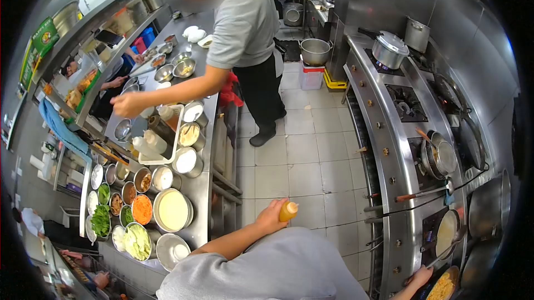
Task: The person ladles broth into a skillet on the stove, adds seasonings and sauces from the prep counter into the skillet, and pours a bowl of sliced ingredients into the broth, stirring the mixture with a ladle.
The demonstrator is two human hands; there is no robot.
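Observation:
My left hand [271,220] is closed round a squeeze bottle [288,211] with yellow-orange contents, held out over the floor with its nozzle toward the stove. At the lower right, my right hand [421,276] grips a long thin metal utensil [446,251]. The utensil's far end reaches over a pan [445,229] of pale contents on the stove; whether it is a ladle or a turner I cannot tell. Just below my right hand, a second pan holds yellow food [442,287], partly cut off by the frame edge.
A steel counter on the left carries a pot of pale yellow liquid [173,211], shredded carrot [142,209], cabbage [137,241] and a bottle rack [177,138]. A co-worker [245,27] reaches over it. The stove [389,150] on the right holds a pressure cooker [389,49] and stacked pans [439,158].

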